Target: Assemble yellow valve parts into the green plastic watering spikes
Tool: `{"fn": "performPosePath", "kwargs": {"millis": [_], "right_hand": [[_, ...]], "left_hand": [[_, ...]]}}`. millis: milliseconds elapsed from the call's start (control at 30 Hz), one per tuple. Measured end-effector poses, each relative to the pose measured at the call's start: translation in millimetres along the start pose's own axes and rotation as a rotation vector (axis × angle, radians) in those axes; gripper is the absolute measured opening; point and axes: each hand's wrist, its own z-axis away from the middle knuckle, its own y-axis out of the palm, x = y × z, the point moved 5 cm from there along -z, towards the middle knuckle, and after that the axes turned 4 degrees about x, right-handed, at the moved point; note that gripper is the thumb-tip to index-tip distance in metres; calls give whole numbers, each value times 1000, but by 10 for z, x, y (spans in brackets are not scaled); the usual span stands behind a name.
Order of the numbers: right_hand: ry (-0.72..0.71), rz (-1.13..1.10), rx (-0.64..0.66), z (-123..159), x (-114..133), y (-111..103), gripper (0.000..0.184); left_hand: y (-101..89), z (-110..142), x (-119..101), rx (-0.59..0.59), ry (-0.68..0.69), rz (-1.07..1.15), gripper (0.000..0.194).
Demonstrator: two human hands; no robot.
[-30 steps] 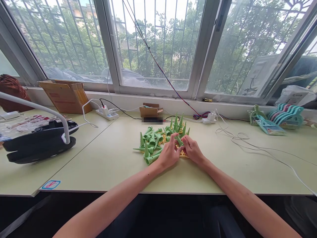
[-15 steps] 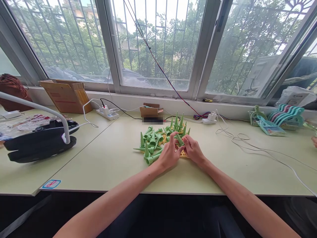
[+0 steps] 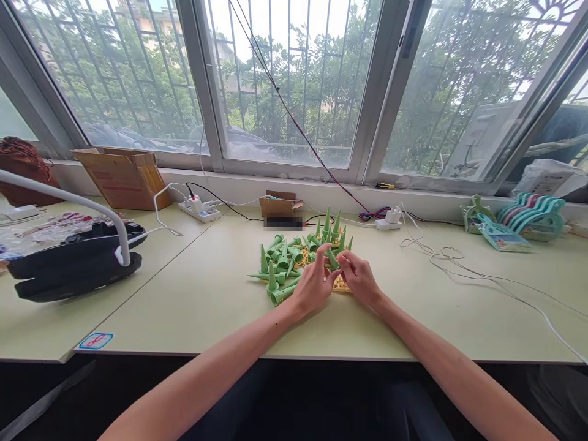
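Note:
Between my two hands is a green plastic cone-shaped spike [image 3: 332, 258], tilted with its point up and to the left. My left hand [image 3: 316, 280] is closed around its lower part, thumb and fingers on it. The fingers of my right hand [image 3: 359, 275] are pinched at the spike's wide end; whether a small part sits in that pinch is hidden. Small yellow parts [image 3: 340, 284] lie on the table just under my hands. Several more green spikes [image 3: 272, 278] lie and stand in a pile to the left of and behind my hands.
A pale green table [image 3: 206, 312] carries everything. Behind the pile sits a small open cardboard box [image 3: 281, 205]. A black lamp-like object [image 3: 76, 263] stands at the left. White cables [image 3: 452, 257] trail across the right side, near turquoise hanger-shaped items [image 3: 533, 214].
My right fingers have shifted slightly at the spike's wide end, and the spike has tilted a little. Another person's hand at the far right edge has gone out of view.

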Motion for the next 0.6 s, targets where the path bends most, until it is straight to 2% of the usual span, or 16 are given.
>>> {"fn": "performPosePath", "kwargs": {"millis": [600], "right_hand": [[-64, 123, -115, 4, 53, -72, 48]], "left_hand": [[-21, 13, 22, -27, 10, -18, 59]]}}
